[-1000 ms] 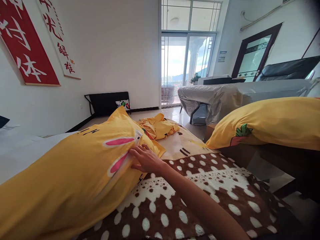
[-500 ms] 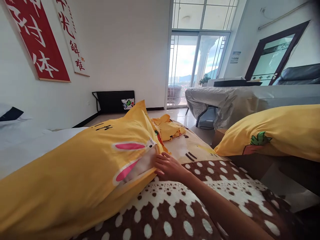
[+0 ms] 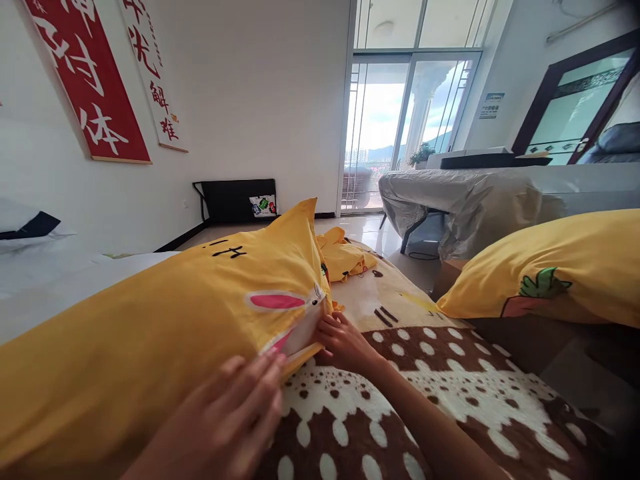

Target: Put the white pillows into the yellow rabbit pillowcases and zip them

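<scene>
The handling of the yellow pillow (image 3: pixel 150 327) looks partway along: its yellow cover spreads over nearly all of the visible bulk, while the end with the printed rabbit is creased and its edge seems not yet smoothed. Whether an opening there remains to be closed cannot be told. The right hand (image 3: pixel 349 343) has its grip bent closed on that edge, thumb below and fingers above, just beside the rabbit's eye. The left hand (image 3: pixel 225 413) is blurred, its grip loose with fingers outstretched at the rabbit's lower ear; whether it presses or only hovers is unclear. The pillow thus lies directly within the right grip at one end and beneath the left fingers, its body running away to the left, beside the dotted blanket (image 3: pixel 430 343). Beyond the right hand, a crumpled yellow cloth (image 3: pixel 347 259) lies loose and looks unfilled. Well apart on the right, a second yellow pillow (image 3: pixel 595 260) lies plump and looks fully covered.
</scene>
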`<state>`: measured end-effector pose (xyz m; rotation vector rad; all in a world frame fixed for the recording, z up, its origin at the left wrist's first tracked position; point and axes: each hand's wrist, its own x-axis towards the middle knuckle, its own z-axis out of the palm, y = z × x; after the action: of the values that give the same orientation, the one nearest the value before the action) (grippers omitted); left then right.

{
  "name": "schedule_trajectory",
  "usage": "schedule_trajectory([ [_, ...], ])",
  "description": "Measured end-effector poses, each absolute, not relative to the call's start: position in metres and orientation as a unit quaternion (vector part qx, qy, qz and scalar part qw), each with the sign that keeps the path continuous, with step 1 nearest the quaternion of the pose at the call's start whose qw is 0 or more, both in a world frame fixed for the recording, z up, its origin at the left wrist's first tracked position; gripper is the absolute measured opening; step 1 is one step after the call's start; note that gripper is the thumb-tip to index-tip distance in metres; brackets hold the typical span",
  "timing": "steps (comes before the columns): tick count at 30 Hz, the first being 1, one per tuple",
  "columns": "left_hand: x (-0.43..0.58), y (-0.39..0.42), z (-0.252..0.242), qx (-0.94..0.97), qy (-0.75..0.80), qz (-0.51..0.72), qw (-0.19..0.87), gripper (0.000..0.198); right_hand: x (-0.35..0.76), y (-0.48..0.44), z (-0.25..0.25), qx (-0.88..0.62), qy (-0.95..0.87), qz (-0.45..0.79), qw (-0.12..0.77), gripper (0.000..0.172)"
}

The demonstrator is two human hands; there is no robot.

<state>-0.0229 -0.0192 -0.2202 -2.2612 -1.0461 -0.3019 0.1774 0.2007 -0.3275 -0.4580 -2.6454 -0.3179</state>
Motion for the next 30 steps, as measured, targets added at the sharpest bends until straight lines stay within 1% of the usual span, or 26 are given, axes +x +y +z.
schedule_trajectory([
  [2,0.012,0.014,-0.224,-0.857,-0.361,-0.083,0.358,0.036,0.18,0.198,-0.331,-0.163,-0.955,-0.105,0.222,0.008],
  [3,0.03,0.033,-0.227,-0.859,-0.362,-0.067,0.355,0.035,0.182,0.197,-0.332,-0.164,-0.955,-0.099,0.227,0.008],
  [7,0.07,0.103,-0.25,-0.879,-0.414,0.069,0.224,0.025,0.188,0.196,-0.336,-0.179,-0.955,-0.081,0.222,0.014],
  [9,0.067,0.127,-0.264,-0.879,-0.423,0.099,0.196,0.027,0.19,0.199,-0.338,-0.197,-0.958,-0.075,0.194,0.015],
  [13,0.036,0.148,-0.282,-0.884,-0.418,0.074,0.198,0.03,0.196,0.206,-0.34,-0.255,-0.951,-0.075,0.16,0.02],
  [16,0.012,0.153,-0.284,-0.862,-0.465,0.077,0.187,0.033,0.199,0.211,-0.339,-0.28,-0.946,-0.087,0.141,0.016],
  [18,0.001,0.156,-0.281,-0.841,-0.501,0.094,0.18,0.029,0.199,0.212,-0.337,-0.292,-0.943,-0.097,0.126,0.012],
  [21,-0.008,0.159,-0.276,-0.826,-0.523,0.101,0.185,0.022,0.197,0.211,-0.335,-0.305,-0.938,-0.111,0.119,0.012],
  [26,0.01,0.171,-0.288,-0.809,-0.55,0.081,0.194,0.028,0.192,0.209,-0.335,-0.301,-0.938,-0.127,0.119,0.013],
  [30,0.038,0.192,-0.304,-0.839,-0.509,0.059,0.185,0.03,0.188,0.212,-0.343,-0.314,-0.931,-0.146,0.115,0.021],
])
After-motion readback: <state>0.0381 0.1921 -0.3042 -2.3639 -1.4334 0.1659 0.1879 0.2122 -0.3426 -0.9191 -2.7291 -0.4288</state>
